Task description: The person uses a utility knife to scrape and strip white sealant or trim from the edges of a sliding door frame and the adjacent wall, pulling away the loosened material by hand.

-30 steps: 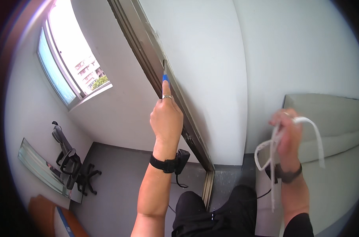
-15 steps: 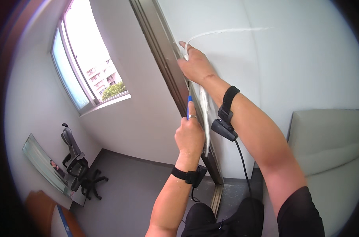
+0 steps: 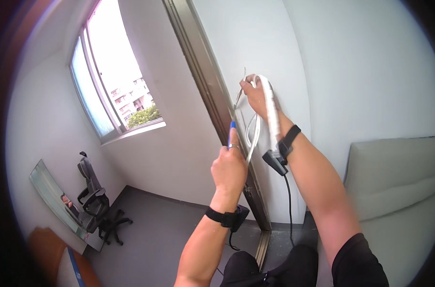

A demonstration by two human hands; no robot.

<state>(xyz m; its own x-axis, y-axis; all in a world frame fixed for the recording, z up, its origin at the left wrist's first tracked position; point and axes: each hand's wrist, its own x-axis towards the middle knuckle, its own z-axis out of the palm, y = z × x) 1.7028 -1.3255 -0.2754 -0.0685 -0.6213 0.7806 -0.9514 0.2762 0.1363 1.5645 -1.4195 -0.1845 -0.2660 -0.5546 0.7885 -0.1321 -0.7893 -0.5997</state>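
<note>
My left hand [image 3: 227,167] is closed on a blue-handled tool [image 3: 233,126], index finger along the handle, at the edge of a brown metal door frame [image 3: 198,62]. The tool's tip is at the frame's seam. Just above it on the right, my right hand [image 3: 256,98] has its fingers closed on a bundle of thin white strip [image 3: 271,107]. The strip arches over the hand, with loops hanging beside the frame, and a loose end runs toward the seam. Both wrists carry black straps with small devices and cables.
A white wall panel [image 3: 241,38] adjoins the frame. A padded grey-green backrest [image 3: 390,177] is at right. On the left are a window [image 3: 112,67], an office chair [image 3: 93,205], a leaning mirror [image 3: 50,186] and an orange object [image 3: 40,244]. A floor track [image 3: 263,248] runs below.
My right hand has risen from beside the backrest to the frame with the white strip, then dropped slightly. My left hand and tool sit lower and farther right in the view than a second ago.
</note>
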